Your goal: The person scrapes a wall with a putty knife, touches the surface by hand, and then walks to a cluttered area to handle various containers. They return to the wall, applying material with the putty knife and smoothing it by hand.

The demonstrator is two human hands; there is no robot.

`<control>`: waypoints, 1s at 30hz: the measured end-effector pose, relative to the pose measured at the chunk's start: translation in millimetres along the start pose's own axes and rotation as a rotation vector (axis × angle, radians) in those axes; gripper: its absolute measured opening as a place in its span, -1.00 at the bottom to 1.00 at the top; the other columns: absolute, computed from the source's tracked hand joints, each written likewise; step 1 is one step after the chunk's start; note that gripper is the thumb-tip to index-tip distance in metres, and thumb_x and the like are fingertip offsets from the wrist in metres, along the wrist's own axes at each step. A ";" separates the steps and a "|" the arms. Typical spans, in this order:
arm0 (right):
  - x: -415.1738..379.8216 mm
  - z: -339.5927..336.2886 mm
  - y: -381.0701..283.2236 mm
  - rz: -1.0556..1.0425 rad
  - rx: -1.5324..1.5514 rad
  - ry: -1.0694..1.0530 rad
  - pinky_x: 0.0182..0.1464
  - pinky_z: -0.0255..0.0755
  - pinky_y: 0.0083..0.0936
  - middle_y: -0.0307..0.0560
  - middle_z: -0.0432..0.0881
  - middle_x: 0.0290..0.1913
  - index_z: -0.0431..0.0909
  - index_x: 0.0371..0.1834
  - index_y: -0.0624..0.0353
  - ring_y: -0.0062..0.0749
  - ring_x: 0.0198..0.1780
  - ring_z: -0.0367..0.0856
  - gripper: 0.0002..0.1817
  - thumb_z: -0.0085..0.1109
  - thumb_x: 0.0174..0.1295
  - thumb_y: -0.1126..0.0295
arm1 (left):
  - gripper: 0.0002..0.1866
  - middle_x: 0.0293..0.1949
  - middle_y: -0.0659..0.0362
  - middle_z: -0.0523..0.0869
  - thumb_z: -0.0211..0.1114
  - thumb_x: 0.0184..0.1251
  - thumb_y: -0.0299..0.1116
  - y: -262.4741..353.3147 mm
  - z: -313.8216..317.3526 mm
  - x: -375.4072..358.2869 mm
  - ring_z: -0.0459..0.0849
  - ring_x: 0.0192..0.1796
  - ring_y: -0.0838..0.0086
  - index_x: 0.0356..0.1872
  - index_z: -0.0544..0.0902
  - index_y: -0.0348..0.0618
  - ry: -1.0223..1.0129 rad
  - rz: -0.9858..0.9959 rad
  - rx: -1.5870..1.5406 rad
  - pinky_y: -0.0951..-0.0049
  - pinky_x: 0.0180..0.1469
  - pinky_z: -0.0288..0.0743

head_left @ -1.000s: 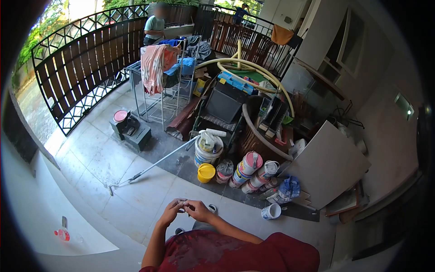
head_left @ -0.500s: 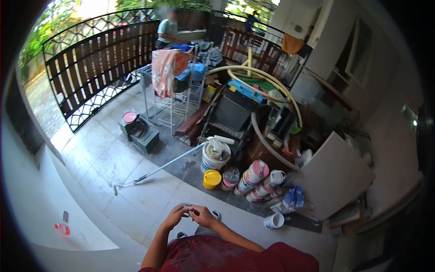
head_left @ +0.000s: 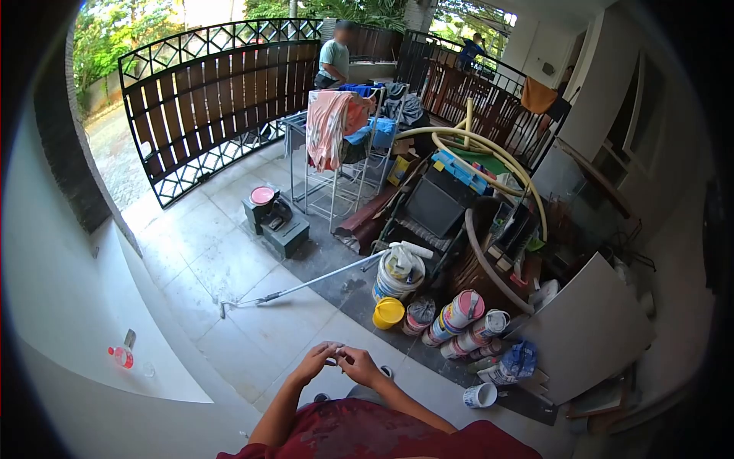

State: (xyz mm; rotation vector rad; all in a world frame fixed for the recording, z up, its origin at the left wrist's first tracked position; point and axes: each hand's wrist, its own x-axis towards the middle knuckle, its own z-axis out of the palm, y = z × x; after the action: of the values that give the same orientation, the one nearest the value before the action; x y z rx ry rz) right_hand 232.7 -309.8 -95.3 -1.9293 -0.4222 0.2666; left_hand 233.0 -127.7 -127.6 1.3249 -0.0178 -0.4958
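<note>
My left hand (head_left: 315,362) and my right hand (head_left: 358,366) meet in front of my dark red shirt (head_left: 344,428). Both have bent fingers pressed together at the tips. Pale smears show on the fingertips; whatever they may hold is too small to make out. On the floor beyond my hands lies a long-handled paint roller (head_left: 306,286), its pole resting against a white bucket (head_left: 399,277). Nearest on the right of that is a yellow bucket (head_left: 388,314).
Several paint cans (head_left: 463,309) and a white tub (head_left: 480,395) stand right, by a leaning board (head_left: 596,329). Behind are a drying rack (head_left: 334,180) and a coiled hose (head_left: 535,191). A bottle (head_left: 121,356) sits on a white ledge at left. One person (head_left: 333,57) stands near the gate (head_left: 222,99).
The view has swung left and slightly up, so the surroundings sit further right. My hands stay together at the fingertips, with the fingers slightly shifted.
</note>
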 end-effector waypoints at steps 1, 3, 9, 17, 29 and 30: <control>-0.9 0.0 0.9 0.003 0.001 0.002 -0.36 0.49 -0.46 -0.07 0.65 -0.49 0.61 -0.22 0.26 -0.45 -0.47 0.65 -0.81 0.17 0.35 0.33 | -0.58 -0.01 0.14 0.64 0.01 0.61 -0.13 -0.6 0.8 0.1 0.62 0.06 0.40 0.19 0.58 -0.25 -0.002 -0.003 0.000 0.34 0.13 0.54; -3.1 1.5 7.2 -0.012 -0.028 -0.012 -0.34 0.49 -0.42 -0.04 0.66 -0.48 0.62 -0.24 0.27 -0.40 -0.46 0.65 -0.78 0.19 0.34 0.29 | -0.59 -0.06 0.16 0.66 0.04 0.60 -0.08 -2.2 2.5 1.1 0.63 0.00 0.44 0.14 0.59 -0.20 -0.030 0.009 0.003 0.37 0.06 0.55; -11.4 1.4 18.3 0.009 -0.013 0.029 -0.38 0.48 -0.49 -0.13 0.63 -0.52 0.62 -0.20 0.28 -0.53 -0.49 0.60 -0.79 0.19 0.37 0.32 | -0.59 -0.04 0.16 0.67 0.04 0.61 -0.08 -6.3 9.3 5.0 0.63 0.01 0.43 0.14 0.60 -0.20 -0.072 -0.002 0.013 0.38 0.08 0.55; -24.7 -1.0 19.3 0.069 0.011 0.016 -0.34 0.53 -0.48 -0.11 0.68 -0.46 0.64 -0.20 0.30 -0.49 -0.44 0.66 -0.81 0.14 0.36 0.38 | -0.60 -0.03 0.15 0.64 0.00 0.63 -0.17 -10.6 17.3 6.3 0.63 0.03 0.41 0.18 0.58 -0.28 -0.121 -0.041 0.024 0.36 0.12 0.55; -31.6 -7.9 38.6 0.103 0.099 0.082 -0.35 0.53 -0.48 -0.09 0.68 -0.45 0.63 -0.25 0.29 -0.50 -0.47 0.63 -0.77 0.14 0.35 0.32 | -0.63 0.05 0.10 0.66 0.06 0.59 -0.12 -8.9 20.1 -1.0 0.66 -0.03 0.40 0.10 0.56 -0.22 -0.009 -0.021 -0.061 0.35 0.03 0.58; -32.8 -11.9 46.4 0.107 0.107 0.089 -0.35 0.53 -0.48 -0.09 0.68 -0.45 0.63 -0.25 0.29 -0.50 -0.47 0.63 -0.77 0.14 0.35 0.32 | -0.66 0.08 0.08 0.65 0.06 0.59 -0.14 -3.0 22.1 -3.1 0.67 -0.06 0.40 0.08 0.55 -0.21 0.054 0.010 -0.146 0.34 0.01 0.59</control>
State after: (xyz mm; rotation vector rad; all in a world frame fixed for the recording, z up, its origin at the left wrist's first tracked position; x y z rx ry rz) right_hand 215.0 -349.4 -133.9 -1.8531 -0.2411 0.2663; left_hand 222.9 -147.4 -123.8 1.1939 0.0552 -0.4446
